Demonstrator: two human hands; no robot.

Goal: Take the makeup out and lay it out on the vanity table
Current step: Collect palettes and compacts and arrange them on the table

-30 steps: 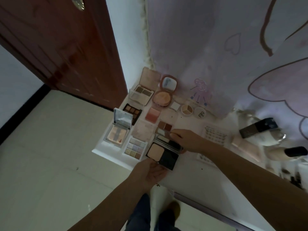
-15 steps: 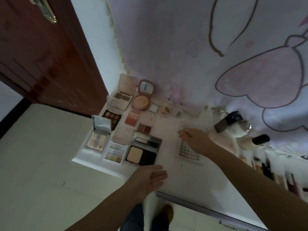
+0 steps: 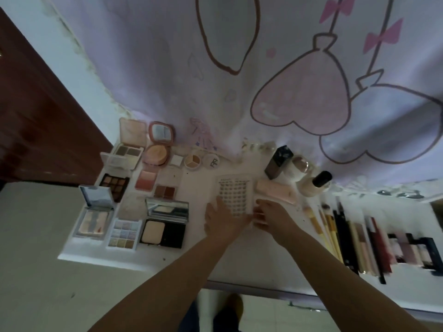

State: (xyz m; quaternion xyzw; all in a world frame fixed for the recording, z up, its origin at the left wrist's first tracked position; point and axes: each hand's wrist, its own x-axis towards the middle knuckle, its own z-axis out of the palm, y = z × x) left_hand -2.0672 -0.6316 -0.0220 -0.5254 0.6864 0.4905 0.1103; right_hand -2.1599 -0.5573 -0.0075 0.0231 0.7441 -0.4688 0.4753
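Observation:
A white sheet dotted with rows of small pieces (image 3: 236, 191) lies on the white vanity table (image 3: 215, 259), near its middle. My left hand (image 3: 223, 220) holds the sheet's near left corner, thumb along the left edge. My right hand (image 3: 271, 216) pinches the near right corner with curled fingers. To the left are several open palettes and compacts, among them a black powder compact (image 3: 165, 226), a pastel eyeshadow palette (image 3: 123, 234) and a mirrored blush palette (image 3: 94, 218). A pink tube (image 3: 275, 190) lies just right of the sheet.
Brushes and pencils (image 3: 347, 236) lie in a row at the right. A dark bottle (image 3: 278, 161) and a black-capped bottle (image 3: 316, 185) stand at the back. A printed cloth (image 3: 287, 68) hangs behind. A brown door (image 3: 36, 116) is at the left.
My right hand left the black compact and went right to the dotted sheet. My left hand rose from the table's front edge to the sheet. The view swung right.

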